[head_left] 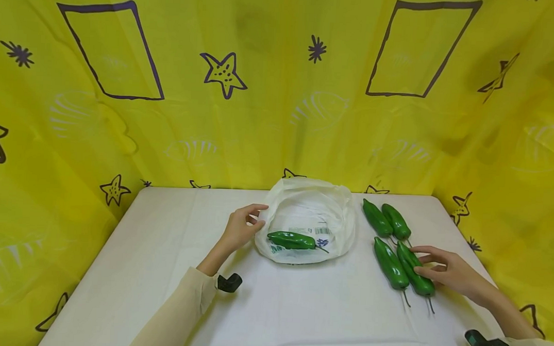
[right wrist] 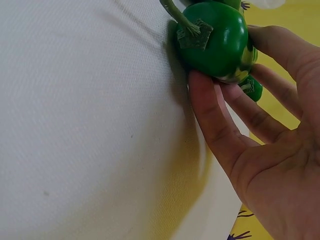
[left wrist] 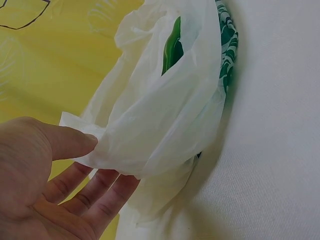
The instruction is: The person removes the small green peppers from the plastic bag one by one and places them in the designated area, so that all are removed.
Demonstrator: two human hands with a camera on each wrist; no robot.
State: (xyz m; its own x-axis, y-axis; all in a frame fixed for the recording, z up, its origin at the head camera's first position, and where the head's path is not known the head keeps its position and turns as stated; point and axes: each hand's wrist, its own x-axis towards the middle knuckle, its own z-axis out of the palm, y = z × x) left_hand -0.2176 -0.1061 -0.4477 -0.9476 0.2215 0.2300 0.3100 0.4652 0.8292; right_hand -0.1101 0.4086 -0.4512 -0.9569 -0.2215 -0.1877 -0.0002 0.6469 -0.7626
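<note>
A thin white plastic bag [head_left: 348,217] stands with its mouth spread at the back middle of the table. Inside lies one long green chili pepper [head_left: 291,240], its stem toward the right. My left hand [head_left: 239,228] pinches the bag's left rim, thumb on one side of the film and fingers behind it in the left wrist view. At the right, my right hand [head_left: 455,273] holds the nearest right green chili pepper [head_left: 422,283] from its outer side. In the right wrist view, fingertips curl against that pepper [right wrist: 220,45], which lies low at the tablecloth.
Beside the held pepper lies another green pepper [head_left: 390,264], and two more peppers [head_left: 376,218] lie behind them. A white cloth [head_left: 317,314] covers the table. Yellow curtains [head_left: 270,126] with dark drawings enclose its back and sides.
</note>
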